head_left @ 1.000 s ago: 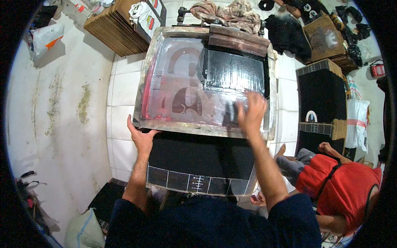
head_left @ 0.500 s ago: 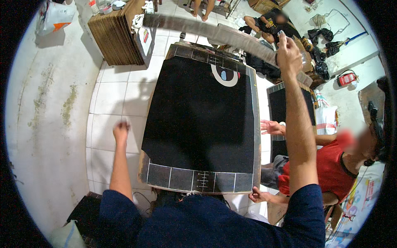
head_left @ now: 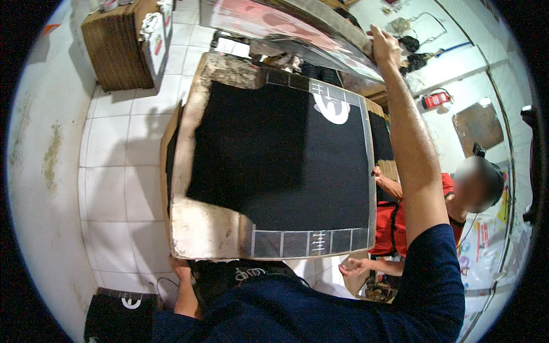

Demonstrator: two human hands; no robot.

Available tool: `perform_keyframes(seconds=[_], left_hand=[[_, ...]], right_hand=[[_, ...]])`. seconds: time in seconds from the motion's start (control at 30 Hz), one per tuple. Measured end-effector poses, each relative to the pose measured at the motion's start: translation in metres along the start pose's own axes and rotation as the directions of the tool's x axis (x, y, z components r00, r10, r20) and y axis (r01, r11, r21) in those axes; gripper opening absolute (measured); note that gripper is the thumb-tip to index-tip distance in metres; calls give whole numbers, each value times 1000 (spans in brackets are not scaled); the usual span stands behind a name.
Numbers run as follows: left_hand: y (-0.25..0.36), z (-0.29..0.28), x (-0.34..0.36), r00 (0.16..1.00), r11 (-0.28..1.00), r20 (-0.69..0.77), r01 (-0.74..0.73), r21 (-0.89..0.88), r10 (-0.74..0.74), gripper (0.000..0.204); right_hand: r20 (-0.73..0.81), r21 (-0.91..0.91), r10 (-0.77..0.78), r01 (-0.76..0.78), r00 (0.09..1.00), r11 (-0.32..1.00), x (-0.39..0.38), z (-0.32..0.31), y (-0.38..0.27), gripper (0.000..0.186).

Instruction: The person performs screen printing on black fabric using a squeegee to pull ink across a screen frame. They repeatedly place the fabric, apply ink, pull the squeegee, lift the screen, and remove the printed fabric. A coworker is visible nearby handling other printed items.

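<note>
My right hand [head_left: 386,48], raised at the upper right, grips the edge of a tilted screen-printing frame [head_left: 297,26] with a pinkish mesh. Below it lies a board [head_left: 203,231] bearing a black fabric panel [head_left: 257,148]; a curved white print [head_left: 333,110] sits near the panel's far right corner. At the board's near left corner is my left hand [head_left: 180,267], closed on the edge, its fingers partly hidden. Another person's hand [head_left: 382,178] touches the board's right edge, and that person's other hand [head_left: 354,266] is open beside the near right corner.
Another board edge [head_left: 166,143] shows beneath at the left. A tall stack of brown boards [head_left: 117,48] stands far left. A black printed panel [head_left: 123,317] lies low at the left. The person in red [head_left: 389,226] is close on my right, and a fire extinguisher [head_left: 436,100] is by the wall.
The frame has tilted, showing its mesh. My left hand has moved from over the floor to the board's corner. A differently printed panel is in front of me, with bare board at its left.
</note>
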State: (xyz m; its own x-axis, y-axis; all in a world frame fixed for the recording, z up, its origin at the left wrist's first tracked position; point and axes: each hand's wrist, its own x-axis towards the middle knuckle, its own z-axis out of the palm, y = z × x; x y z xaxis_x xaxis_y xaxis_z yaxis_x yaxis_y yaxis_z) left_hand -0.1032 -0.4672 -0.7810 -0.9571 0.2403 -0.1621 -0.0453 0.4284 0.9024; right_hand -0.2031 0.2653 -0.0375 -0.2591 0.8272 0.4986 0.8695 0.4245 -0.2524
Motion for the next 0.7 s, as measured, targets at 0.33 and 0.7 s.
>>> perform_keyframes(seconds=[0.33,0.7], left_hand=[[54,1,20,979,536,-50,66,-841,-199,105],[317,-226,193,860,498,-465,314,808,212,42]], right_hand=[[24,14,-42,42,999,999,11,0,-2,63],[-128,29,-117,122,985,992,10,-5,-16,53]])
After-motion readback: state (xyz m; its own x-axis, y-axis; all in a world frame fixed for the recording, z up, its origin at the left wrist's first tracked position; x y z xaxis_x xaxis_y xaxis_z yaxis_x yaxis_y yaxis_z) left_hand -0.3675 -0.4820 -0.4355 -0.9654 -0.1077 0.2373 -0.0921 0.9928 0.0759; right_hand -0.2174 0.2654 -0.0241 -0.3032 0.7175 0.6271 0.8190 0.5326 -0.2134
